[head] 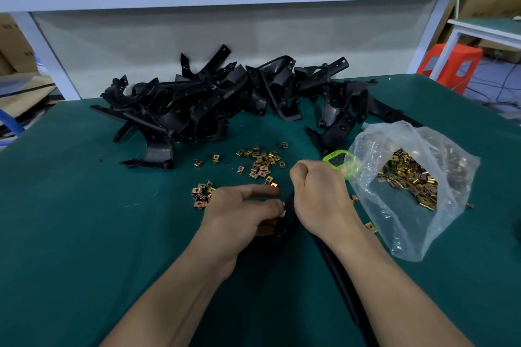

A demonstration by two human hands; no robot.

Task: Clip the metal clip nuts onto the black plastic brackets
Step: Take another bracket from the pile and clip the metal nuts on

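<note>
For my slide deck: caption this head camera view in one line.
Left hand pinches a clip nut against the black bracket held by the right hand.

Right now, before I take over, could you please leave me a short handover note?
Left hand: pinches one clip nut against the edge of the held bracket.
Right hand: curled round that bracket.
Stock: bracket pile at the back, loose nuts mid-table, more in the bag on the right.
Done: no finished bracket identifiable.
Left: seat this nut, then work through the pile.

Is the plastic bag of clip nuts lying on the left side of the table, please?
No, the plastic bag lies right of the right hand.
</note>
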